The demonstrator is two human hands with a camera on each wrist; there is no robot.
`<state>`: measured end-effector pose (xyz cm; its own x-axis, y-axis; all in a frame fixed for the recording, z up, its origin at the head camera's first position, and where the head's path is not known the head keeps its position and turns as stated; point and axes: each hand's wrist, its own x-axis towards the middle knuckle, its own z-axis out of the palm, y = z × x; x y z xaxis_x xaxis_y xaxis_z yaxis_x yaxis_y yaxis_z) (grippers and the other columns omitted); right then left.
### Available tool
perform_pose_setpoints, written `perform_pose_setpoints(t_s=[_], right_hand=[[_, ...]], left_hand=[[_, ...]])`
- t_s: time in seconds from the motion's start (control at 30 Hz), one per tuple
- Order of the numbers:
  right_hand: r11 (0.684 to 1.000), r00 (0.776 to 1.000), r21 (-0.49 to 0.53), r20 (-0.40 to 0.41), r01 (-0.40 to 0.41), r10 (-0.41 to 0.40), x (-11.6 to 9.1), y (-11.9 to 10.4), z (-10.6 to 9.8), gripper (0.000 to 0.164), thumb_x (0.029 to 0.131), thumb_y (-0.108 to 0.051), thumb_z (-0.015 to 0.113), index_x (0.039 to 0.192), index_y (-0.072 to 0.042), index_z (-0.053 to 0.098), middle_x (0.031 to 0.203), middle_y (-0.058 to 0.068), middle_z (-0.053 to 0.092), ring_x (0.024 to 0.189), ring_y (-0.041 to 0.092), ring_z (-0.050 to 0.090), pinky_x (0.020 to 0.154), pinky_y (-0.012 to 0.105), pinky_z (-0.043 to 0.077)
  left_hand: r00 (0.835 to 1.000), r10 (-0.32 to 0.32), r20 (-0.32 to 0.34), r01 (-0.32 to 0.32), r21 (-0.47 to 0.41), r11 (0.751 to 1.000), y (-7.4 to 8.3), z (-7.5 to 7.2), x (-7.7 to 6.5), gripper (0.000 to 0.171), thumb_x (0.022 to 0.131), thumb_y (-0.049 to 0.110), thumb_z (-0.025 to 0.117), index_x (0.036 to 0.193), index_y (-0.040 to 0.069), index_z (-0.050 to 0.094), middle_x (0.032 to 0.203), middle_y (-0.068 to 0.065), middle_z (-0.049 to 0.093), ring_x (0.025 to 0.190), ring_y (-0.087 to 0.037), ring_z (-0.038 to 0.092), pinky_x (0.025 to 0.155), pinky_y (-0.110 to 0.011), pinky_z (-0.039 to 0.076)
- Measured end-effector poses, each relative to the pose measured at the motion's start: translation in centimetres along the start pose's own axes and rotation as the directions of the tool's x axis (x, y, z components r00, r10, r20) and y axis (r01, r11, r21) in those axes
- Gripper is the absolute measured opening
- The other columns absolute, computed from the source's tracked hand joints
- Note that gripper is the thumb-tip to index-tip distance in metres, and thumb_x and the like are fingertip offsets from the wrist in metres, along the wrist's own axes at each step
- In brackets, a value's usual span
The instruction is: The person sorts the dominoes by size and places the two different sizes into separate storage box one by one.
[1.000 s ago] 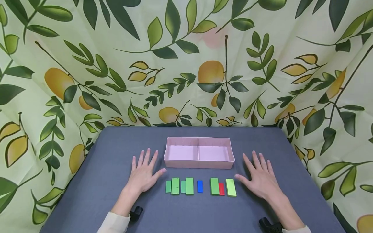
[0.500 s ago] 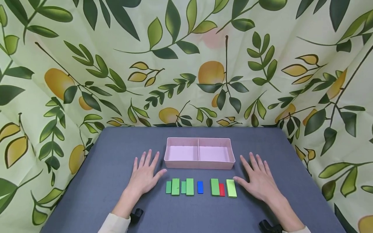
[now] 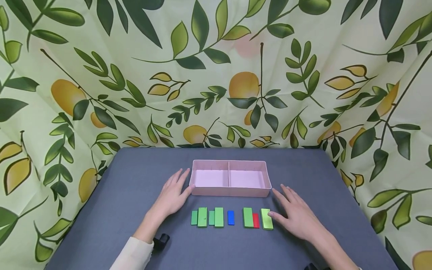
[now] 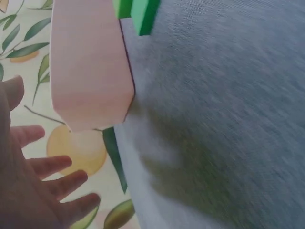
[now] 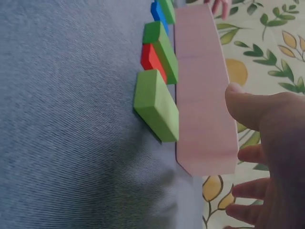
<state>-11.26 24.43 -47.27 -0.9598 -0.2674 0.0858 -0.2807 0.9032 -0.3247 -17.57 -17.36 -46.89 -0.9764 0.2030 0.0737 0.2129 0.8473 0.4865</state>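
Note:
A pink box (image 3: 230, 191) with two compartments stands on the table; nothing lies in either one. My left hand (image 3: 171, 195) is at its left side, fingers extended, the thumb overlapping the box corner in the head view; whether it touches I cannot tell. My right hand (image 3: 298, 215) hovers off the box's right front corner, fingers loosely spread and holding nothing. Its thumb overlaps the light green block (image 3: 266, 220) in the head view, but in the right wrist view the hand is apart from that block (image 5: 157, 105).
In front of the box runs a row of blocks: several green ones, such as a tall green block (image 3: 219, 217), a blue block (image 3: 231, 217) and a red block (image 3: 256, 220). A grey cloth (image 3: 202, 247) covers the table. Leaf-patterned curtain (image 3: 209, 108) hangs behind.
My left hand has moved forward and right to the box's left side. My right hand has shifted left and slightly back towards me, its fingers drawn closer together. Box and blocks stay put.

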Motion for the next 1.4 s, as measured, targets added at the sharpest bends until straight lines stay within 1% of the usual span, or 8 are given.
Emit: perform_pose_setpoints(t_s=[0.13, 0.27, 0.47, 0.6, 0.73, 1.0, 1.23, 1.4], right_hand=[[0.998, 1.0, 0.053, 0.024, 0.015, -0.016, -0.3, -0.3, 0.0, 0.077, 0.091, -0.057, 0.07, 0.151, -0.014, 0.049, 0.154, 0.021, 0.042, 0.137, 0.045, 0.042, 0.101, 0.067, 0.041], [0.991, 0.999, 0.131, 0.022, 0.033, -0.036, -0.4, -0.3, 0.5, 0.073, 0.088, -0.051, 0.076, 0.147, -0.013, 0.053, 0.147, 0.014, 0.05, 0.133, 0.038, 0.049, 0.098, 0.063, 0.046], [0.956, 0.987, 0.245, -0.065, 0.159, -0.148, -0.5, 0.1, 1.7, 0.069, 0.084, -0.042, 0.084, 0.139, -0.007, 0.06, 0.128, 0.002, 0.058, 0.104, 0.016, 0.059, 0.083, 0.036, 0.053], [0.9, 0.982, 0.394, -0.048, 0.187, -0.183, -0.4, 0.4, 2.1, 0.065, 0.081, -0.031, 0.087, 0.133, -0.003, 0.061, 0.108, 0.004, 0.058, 0.08, 0.011, 0.056, 0.065, 0.025, 0.049], [0.86, 0.983, 0.489, 0.026, 0.146, -0.182, -0.4, 0.8, 2.5, 0.062, 0.081, -0.028, 0.088, 0.131, -0.003, 0.06, 0.098, 0.003, 0.053, 0.071, 0.009, 0.053, 0.059, 0.022, 0.047], [0.86, 0.985, 0.5, 0.064, 0.105, -0.157, -0.5, 1.2, 3.5, 0.064, 0.078, -0.027, 0.09, 0.129, -0.003, 0.06, 0.103, 0.002, 0.052, 0.075, 0.007, 0.052, 0.061, 0.022, 0.047], [0.866, 0.983, 0.469, -0.026, 0.172, -0.181, -0.3, 1.2, 4.4, 0.057, 0.074, -0.018, 0.092, 0.121, -0.002, 0.064, 0.105, 0.001, 0.054, 0.078, 0.004, 0.051, 0.062, 0.021, 0.045], [0.851, 0.983, 0.494, -0.063, 0.18, -0.171, -0.3, 1.0, 4.4, 0.056, 0.072, -0.015, 0.093, 0.12, -0.004, 0.065, 0.104, 0.001, 0.053, 0.075, 0.006, 0.051, 0.061, 0.02, 0.045]], left_hand=[[0.999, -0.012, 0.034, 0.017, -0.139, 0.99, 0.4, 0.0, 1.0, 0.064, 0.105, 0.044, 0.053, 0.159, 0.014, 0.036, 0.162, -0.021, 0.029, 0.147, -0.044, 0.03, 0.113, -0.067, 0.026], [0.997, -0.01, 0.07, 0.028, -0.267, 0.963, 0.2, 0.3, 2.2, 0.062, 0.105, 0.039, 0.055, 0.158, 0.013, 0.035, 0.161, -0.02, 0.031, 0.143, -0.041, 0.038, 0.112, -0.064, 0.03], [0.995, -0.007, 0.1, 0.048, -0.406, 0.913, -0.5, 1.0, 3.5, 0.063, 0.103, 0.029, 0.061, 0.158, 0.01, 0.036, 0.159, -0.021, 0.034, 0.135, -0.042, 0.048, 0.11, -0.061, 0.036], [0.992, 0.0, 0.125, 0.057, -0.449, 0.892, -1.0, 1.4, 3.9, 0.064, 0.103, 0.029, 0.061, 0.158, 0.01, 0.036, 0.161, -0.02, 0.032, 0.139, -0.043, 0.043, 0.114, -0.06, 0.031], [0.988, -0.01, 0.152, 0.085, -0.494, 0.865, -1.5, 1.6, 4.1, 0.067, 0.101, 0.031, 0.064, 0.159, 0.015, 0.035, 0.162, -0.017, 0.031, 0.139, -0.042, 0.043, 0.113, -0.059, 0.032], [0.984, -0.026, 0.177, 0.116, -0.525, 0.843, -1.7, 1.6, 3.9, 0.067, 0.1, 0.033, 0.066, 0.159, 0.021, 0.035, 0.162, -0.013, 0.033, 0.133, -0.037, 0.05, 0.105, -0.054, 0.044], [0.982, -0.021, 0.189, 0.123, -0.551, 0.825, -1.7, 1.6, 3.5, 0.066, 0.102, 0.03, 0.064, 0.16, 0.022, 0.034, 0.162, -0.015, 0.031, 0.135, -0.038, 0.049, 0.102, -0.05, 0.048], [0.981, -0.02, 0.192, 0.126, -0.556, 0.822, -1.8, 1.8, 3.6, 0.066, 0.102, 0.029, 0.063, 0.16, 0.021, 0.033, 0.162, -0.015, 0.032, 0.133, -0.036, 0.049, 0.1, -0.048, 0.05]])
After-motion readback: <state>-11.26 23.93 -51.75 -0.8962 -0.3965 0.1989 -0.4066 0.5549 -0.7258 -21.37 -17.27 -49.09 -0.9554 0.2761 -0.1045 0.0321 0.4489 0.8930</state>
